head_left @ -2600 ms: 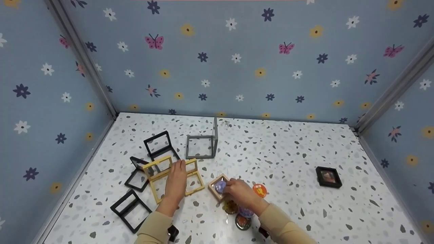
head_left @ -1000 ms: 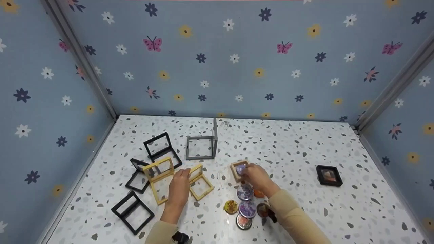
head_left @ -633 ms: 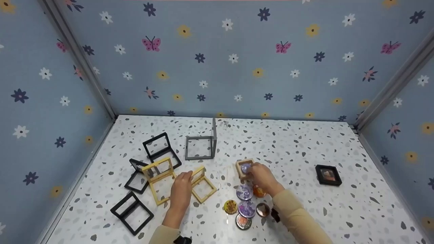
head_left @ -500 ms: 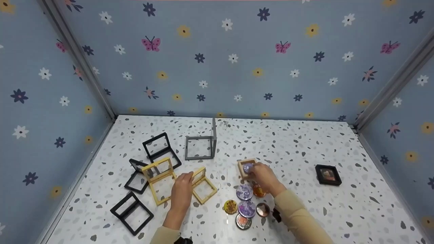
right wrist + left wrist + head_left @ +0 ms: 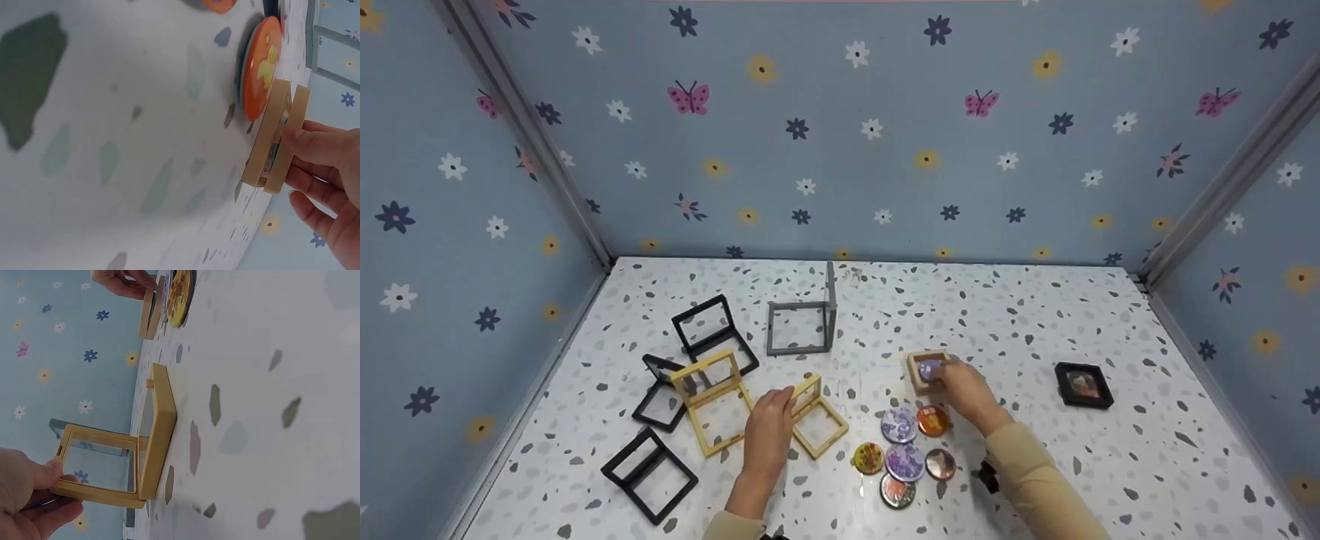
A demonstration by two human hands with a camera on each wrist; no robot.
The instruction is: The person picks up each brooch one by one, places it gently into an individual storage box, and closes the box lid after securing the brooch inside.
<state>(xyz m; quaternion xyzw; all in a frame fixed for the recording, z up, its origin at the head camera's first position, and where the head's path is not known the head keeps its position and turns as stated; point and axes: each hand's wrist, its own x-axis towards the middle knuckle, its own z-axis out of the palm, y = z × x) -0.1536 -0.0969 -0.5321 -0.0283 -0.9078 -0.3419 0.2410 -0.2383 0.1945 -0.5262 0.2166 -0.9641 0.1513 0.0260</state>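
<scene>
My left hand [image 5: 781, 399] pinches the raised lid [image 5: 98, 467] of a small open tan frame case [image 5: 819, 411], whose base [image 5: 160, 430] lies flat on the speckled table [image 5: 1020, 315]. In the left wrist view the left hand [image 5: 48, 492] has its thumb and fingers on the lid's edge. My right hand [image 5: 952, 377] grips a shut tan frame case [image 5: 924, 369] holding a purple badge. The right wrist view shows the right hand [image 5: 315, 160] holding this case [image 5: 278, 135] at its side, beside an orange badge [image 5: 259, 67].
Several round badges [image 5: 905, 459] lie in a cluster near the front. A larger open tan frame [image 5: 712, 397], three black frames [image 5: 649, 465] and an open grey frame [image 5: 801, 324] sit left and centre. A shut black frame [image 5: 1084, 385] lies right. Blue patterned walls enclose the table.
My right hand has slid the shut tan case to the right and farther back, past the badges. My left hand has left the larger tan frame and taken the small case's lid.
</scene>
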